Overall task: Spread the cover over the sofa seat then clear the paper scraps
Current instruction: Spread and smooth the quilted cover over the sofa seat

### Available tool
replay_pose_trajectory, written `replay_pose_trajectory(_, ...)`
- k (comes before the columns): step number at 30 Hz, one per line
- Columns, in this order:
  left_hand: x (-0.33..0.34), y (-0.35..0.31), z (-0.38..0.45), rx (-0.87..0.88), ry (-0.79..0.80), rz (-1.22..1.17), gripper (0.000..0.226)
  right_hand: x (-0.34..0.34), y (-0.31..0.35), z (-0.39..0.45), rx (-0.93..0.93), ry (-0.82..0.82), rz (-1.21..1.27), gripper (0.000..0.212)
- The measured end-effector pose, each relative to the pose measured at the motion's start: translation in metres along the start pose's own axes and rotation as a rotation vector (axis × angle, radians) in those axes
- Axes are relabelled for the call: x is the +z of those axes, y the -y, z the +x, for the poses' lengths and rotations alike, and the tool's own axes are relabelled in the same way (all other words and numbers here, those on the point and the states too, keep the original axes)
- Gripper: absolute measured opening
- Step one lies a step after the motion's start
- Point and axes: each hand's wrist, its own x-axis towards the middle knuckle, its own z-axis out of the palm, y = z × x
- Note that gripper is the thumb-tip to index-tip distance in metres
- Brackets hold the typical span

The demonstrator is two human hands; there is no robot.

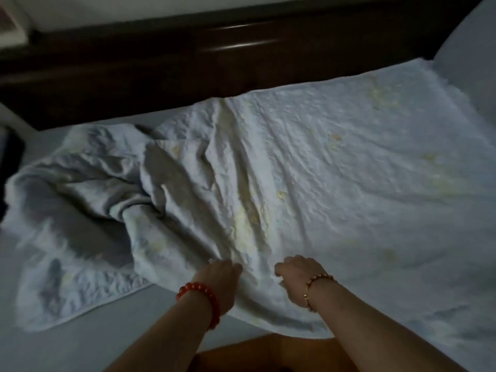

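Observation:
A pale blue quilted cover [335, 170] with faint yellow patterns lies over the grey sofa seat [80, 336]. Its right half is spread flat; its left part [88, 200] is bunched and folded over itself. My left hand [222, 275], with a red bead bracelet on the wrist, pinches the cover near its front edge. My right hand [298, 275], wearing a thin gold bead bracelet, grips the fabric close beside it. No paper scraps are visible.
The dark wooden backrest [188, 63] runs along the far side of the seat. A grey cushion [472, 57] sits at the right end. A dark object [9, 162] is at the left edge. Brown wood [268, 353] shows below the seat front.

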Motion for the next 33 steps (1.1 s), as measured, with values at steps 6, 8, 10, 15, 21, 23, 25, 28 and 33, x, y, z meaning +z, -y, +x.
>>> replay_pose_trajectory(6,-0.014,0.083,-0.018,-0.153,0.034,0.076,0.031,-0.036,0.083,0.046,-0.066,-0.074,0.050,0.027)
replay_pose_trajectory(8,-0.018,0.115,-0.029,-0.177,0.032,0.103,0.030,-0.046,0.117,0.064,-0.084,-0.089,0.044,0.026)
replay_pose_trajectory(10,-0.019,0.146,-0.040,-0.204,-0.003,0.084,0.030,-0.052,0.149,0.082,-0.106,-0.087,0.036,0.026)
replay_pose_trajectory(15,-0.017,0.222,-0.053,-0.223,-0.068,0.055,0.038,-0.062,0.222,0.125,-0.150,-0.083,0.042,0.025)
replay_pose_trajectory(21,-0.008,0.287,-0.046,-0.132,-0.040,0.090,0.044,-0.057,0.278,0.172,-0.119,-0.060,0.020,0.024)
replay_pose_trajectory(23,-0.002,0.304,-0.037,-0.083,-0.027,0.099,0.052,-0.053,0.287,0.187,-0.083,-0.068,-0.018,0.031)
replay_pose_trajectory(25,0.004,0.315,-0.028,-0.048,0.008,0.107,0.067,-0.044,0.288,0.200,-0.023,-0.068,-0.057,0.039)
replay_pose_trajectory(28,0.013,0.321,-0.013,0.003,0.066,0.139,0.080,-0.031,0.284,0.211,0.114,-0.077,-0.051,0.046)
replay_pose_trajectory(33,0.022,0.315,0.011,0.043,0.137,0.164,0.088,-0.017,0.278,0.218,0.153,-0.160,0.029,0.046)
